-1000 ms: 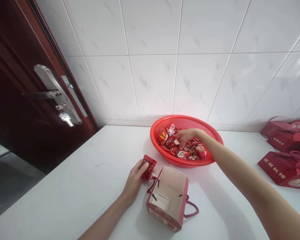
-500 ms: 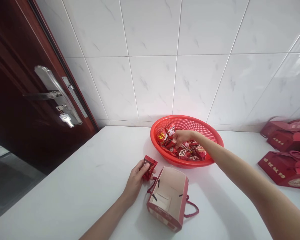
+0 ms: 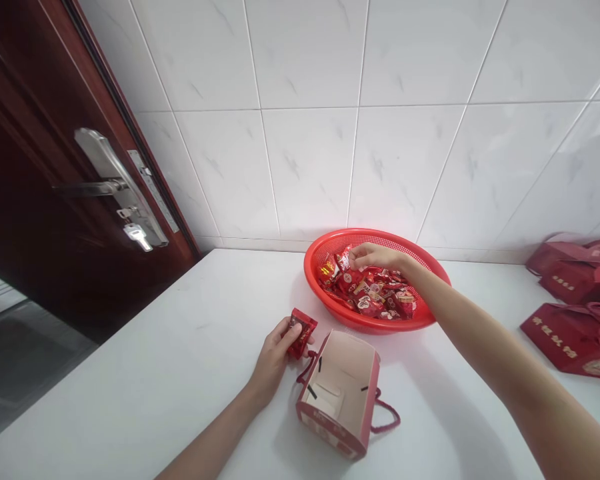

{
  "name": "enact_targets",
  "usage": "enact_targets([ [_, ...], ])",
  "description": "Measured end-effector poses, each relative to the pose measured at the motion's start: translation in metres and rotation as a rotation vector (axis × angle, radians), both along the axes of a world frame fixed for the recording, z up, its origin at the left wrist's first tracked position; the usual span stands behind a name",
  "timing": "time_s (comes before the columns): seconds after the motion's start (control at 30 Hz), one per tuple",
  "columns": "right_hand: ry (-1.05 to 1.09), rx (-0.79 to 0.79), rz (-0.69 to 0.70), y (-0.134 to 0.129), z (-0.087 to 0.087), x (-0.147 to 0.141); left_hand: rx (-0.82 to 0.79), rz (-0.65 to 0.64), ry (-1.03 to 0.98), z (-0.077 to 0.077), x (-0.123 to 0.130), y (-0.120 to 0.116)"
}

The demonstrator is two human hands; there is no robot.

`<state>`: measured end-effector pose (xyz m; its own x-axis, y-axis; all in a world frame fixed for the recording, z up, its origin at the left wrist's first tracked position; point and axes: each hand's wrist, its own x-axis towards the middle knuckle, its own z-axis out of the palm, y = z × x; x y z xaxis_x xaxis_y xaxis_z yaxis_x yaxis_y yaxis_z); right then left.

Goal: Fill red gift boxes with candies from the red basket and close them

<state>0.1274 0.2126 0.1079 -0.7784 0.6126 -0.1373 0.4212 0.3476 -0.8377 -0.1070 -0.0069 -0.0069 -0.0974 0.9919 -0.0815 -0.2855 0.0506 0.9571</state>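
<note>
My left hand is closed round a red wrapped candy packet, thumb on top, just above the white table. Close to its right stands a small red carton, open at the top with a pale, bare inside and dark red rope handles. Over the red plastic basket, my right hand pinches a pink-and-white wrapped candy near the pile's far left side; its fingertips are partly hidden. Many red wrapped candies fill the basket's bottom.
Several closed red gift boxes stand at the right end of the white table. A tiled wall runs along its back edge. On the left is a dark red door with a metal handle and hanging keys.
My right hand has lifted slightly from among the candies toward the basket's far side. My left hand keeps its grip on the packet. The whole view has shifted a little.
</note>
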Motion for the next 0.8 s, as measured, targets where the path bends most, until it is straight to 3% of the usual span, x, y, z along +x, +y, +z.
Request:
enact_targets([
  [0.27,0.154,-0.032,-0.053,-0.011,0.007,-0.002,-0.010,0.012,0.010,0.002,0.001,0.001],
  [0.53,0.299,-0.057,0.121,-0.032,0.016,-0.037,-0.004,0.034,-0.018,-0.005,0.000,0.002],
  [0.7,0.200,-0.014,0.292,-0.061,0.016,-0.070,0.005,0.035,-0.051,-0.004,0.000,0.003],
  [0.8,0.136,0.077,0.320,-0.073,0.015,-0.083,0.022,0.036,-0.052,-0.001,0.001,0.003],
])
